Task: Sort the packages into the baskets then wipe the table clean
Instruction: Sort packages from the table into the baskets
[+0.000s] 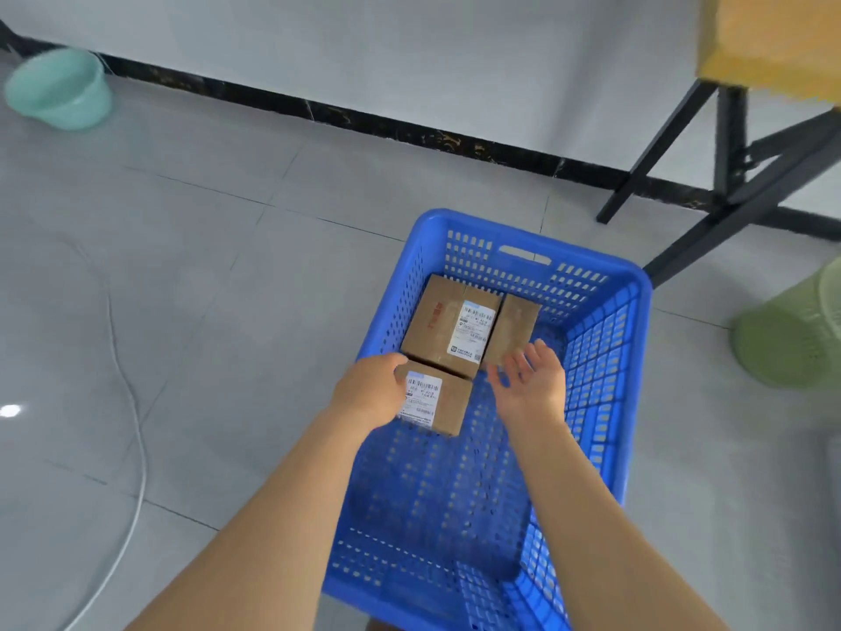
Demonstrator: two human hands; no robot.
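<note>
- Hands: both reach down into the blue plastic basket point(639, 357) at centre-right of frame, on the grey tiled floor point(205, 266).
- Our left hand point(371, 387) grips a small cardboard box point(448, 403) by its left edge, fingers curled round that side. The box's white shipping label point(423, 396) faces up.
- We cannot tell whether this box rests on the basket bottom or hangs just above it.
- Our right hand point(532, 384) is just right of the box, palm up, fingers spread and relaxed, holding nothing.
- Two more packages lie in the far end of the basket, touching side by side: a larger labelled carton point(448, 330) on the left and a plain narrow carton point(512, 330) on the right.
- The gripped box sits right up against the near edge of the larger carton.
- Near half of the basket shows only perforated floor.
- Surroundings: teal bucket point(59, 88) upper left, white cable point(132, 425) on the floor at left, green slotted basket point(796, 330) at the right edge, wood-topped table point(773, 38) with black legs point(728, 143) upper right, and black skirting point(364, 116) along the white wall.
</note>
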